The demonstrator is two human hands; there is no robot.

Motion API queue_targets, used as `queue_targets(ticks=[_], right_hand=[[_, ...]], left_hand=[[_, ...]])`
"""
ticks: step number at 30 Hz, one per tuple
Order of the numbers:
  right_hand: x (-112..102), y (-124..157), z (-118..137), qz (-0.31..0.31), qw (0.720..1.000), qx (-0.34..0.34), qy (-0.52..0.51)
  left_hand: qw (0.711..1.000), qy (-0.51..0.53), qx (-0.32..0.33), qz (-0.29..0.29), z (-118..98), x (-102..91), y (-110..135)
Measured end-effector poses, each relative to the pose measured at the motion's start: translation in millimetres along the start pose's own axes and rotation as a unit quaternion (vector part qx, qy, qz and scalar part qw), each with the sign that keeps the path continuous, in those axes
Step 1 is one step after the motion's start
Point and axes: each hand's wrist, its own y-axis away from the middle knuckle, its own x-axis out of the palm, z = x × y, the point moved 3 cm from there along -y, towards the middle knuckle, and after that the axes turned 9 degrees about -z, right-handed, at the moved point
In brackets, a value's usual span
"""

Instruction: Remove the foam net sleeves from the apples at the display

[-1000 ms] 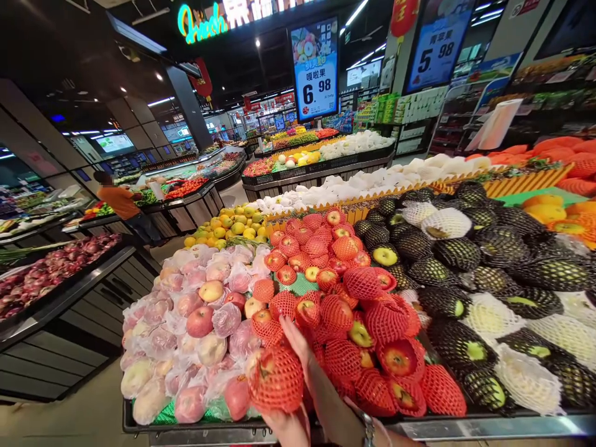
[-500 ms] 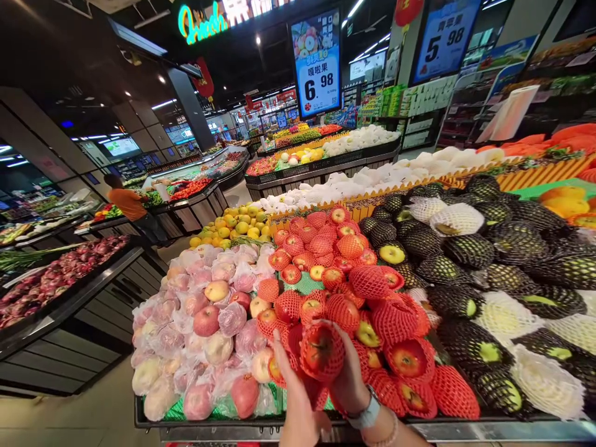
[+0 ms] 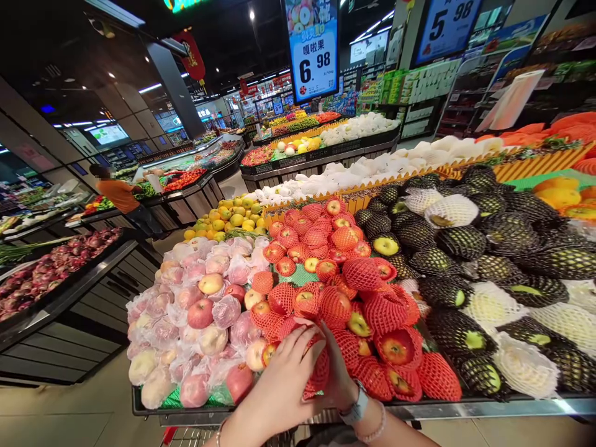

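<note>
Low over the front of the display, both my hands are around an apple in a red foam net [image 3: 319,369]. My left hand [image 3: 282,379] lies over its left side and top, with the fingers curled across and hiding most of it. From the right, my right hand [image 3: 339,375] cups the same apple, its wrist wearing a watch and a beaded bracelet. Beyond the hands lies a pile of red-netted apples [image 3: 335,304]. Apples in clear plastic wrap [image 3: 226,310] sit to the left, a few of them unwrapped.
Black-netted green fruit [image 3: 460,242] fills the right side. Yellow fruit [image 3: 228,217] and white-netted fruit [image 3: 335,177] stand behind. A metal edge [image 3: 488,406] runs along the front, above a shopping cart [image 3: 186,436]. A person in orange [image 3: 116,195] stands far left, beyond red onions [image 3: 60,267].
My left hand has moved from the apple's left side up over its top, covering it. My right hand still cups it. The view has tilted slightly downward.
</note>
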Motion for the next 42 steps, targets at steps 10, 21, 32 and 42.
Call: queue_targets(ticks=[10, 21, 32, 42], right_hand=[[-15, -4, -1, 0.006, 0.926, 0.198, -0.321], [-89, 11, -1, -0.032, 0.981, 0.068, -0.179], [-142, 38, -22, -0.07, 0.995, 0.031, -0.057], [-124, 38, -34, -0.067, 0.995, 0.079, 0.013]], left_hand=[[0.988, -0.122, -0.016, 0.095, 5, 4.7, -19], [0.98, -0.107, -0.058, -0.158, 176, -43.1, -147], [0.989, -0.146, -0.018, 0.031, 233, 41.9, -152], [0.979, -0.197, -0.008, 0.053, 228, 49.5, -150]])
